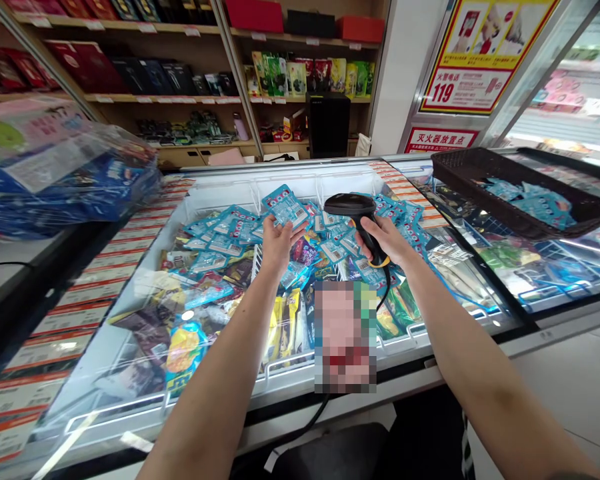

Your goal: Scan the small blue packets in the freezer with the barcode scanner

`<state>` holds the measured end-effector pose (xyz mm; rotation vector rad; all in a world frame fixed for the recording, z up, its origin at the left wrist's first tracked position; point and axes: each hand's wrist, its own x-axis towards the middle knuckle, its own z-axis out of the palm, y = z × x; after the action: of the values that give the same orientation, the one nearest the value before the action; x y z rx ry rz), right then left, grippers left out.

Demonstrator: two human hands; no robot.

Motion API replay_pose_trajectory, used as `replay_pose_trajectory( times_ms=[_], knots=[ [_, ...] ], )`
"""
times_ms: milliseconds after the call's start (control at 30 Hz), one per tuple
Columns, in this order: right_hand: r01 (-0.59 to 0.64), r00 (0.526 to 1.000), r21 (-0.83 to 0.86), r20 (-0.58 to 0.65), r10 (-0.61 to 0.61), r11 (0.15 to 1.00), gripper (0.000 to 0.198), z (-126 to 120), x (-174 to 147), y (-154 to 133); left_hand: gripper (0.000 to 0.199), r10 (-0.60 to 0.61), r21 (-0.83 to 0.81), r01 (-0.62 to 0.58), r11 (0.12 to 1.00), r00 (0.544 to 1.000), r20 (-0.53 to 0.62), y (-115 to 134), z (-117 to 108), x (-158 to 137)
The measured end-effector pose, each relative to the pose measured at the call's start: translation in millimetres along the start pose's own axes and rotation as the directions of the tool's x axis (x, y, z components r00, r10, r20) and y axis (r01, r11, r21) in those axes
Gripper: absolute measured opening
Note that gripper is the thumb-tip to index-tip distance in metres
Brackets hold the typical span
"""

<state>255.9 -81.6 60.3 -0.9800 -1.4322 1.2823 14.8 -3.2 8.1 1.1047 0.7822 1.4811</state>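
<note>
Between the fingers of my left hand [279,243] is a blue packet [286,205], its barcode label facing up. My right hand [384,239] is wrapped round the handle of a black barcode scanner [353,207] with yellow trim, and its cable hangs down toward me. The scanner's head points left, toward the packet. Many more blue packets [223,241] lie spread on the glass top of the freezer [280,175], below and around both hands.
Ice creams in yellow wrappers [286,323] show through the glass. A brown basket [525,220] with blue packets stands at the right. Plastic-wrapped packages [65,173] sit at the left. Price labels [93,293] line the freezer's side. Stocked shelves [180,100] rise behind.
</note>
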Motion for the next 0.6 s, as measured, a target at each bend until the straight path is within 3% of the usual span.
replay_pose_trajectory(
  times_ms=[600],
  knots=[
    [-0.034, 0.997, -0.050, 0.067, 0.038, 0.998, 0.044, 1.9, 0.2, 2.2, 0.037, -0.006, -0.002, 0.006, 1.000, 1.000, 0.000, 0.8, 0.3, -0.4]
  ],
)
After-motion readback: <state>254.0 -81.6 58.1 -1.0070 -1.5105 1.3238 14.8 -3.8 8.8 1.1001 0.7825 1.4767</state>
